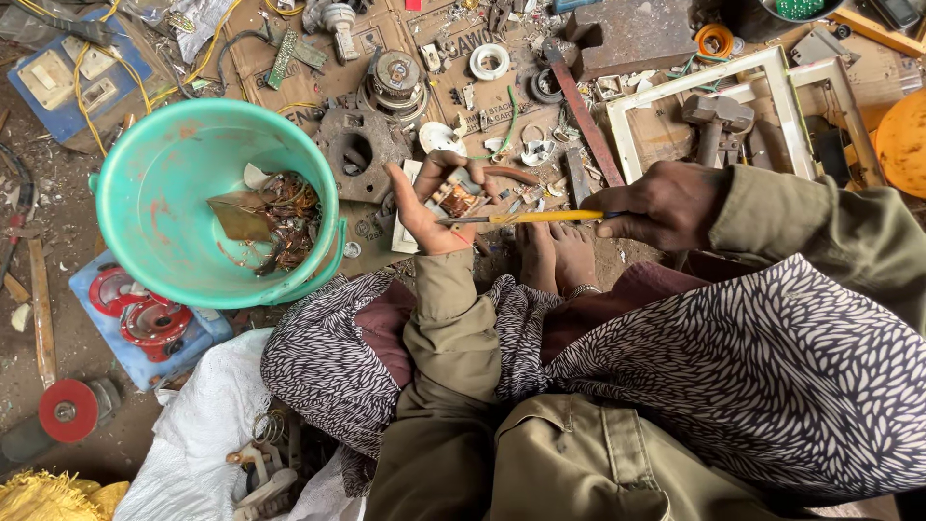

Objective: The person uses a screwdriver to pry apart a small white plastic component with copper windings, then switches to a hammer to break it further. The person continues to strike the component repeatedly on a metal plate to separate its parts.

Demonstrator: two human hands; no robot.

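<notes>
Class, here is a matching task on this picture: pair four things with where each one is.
Things:
1. bucket
2. screwdriver
3. small part
4. red disc

Places:
A. in the left hand
B. on the ground at lower left
C. in the right hand
D. left of the hands, copper wire scraps inside

Pairs: 1-D, 2-C, 3-A, 4-B

Soft even daylight, sharp, slight edge warp.
</notes>
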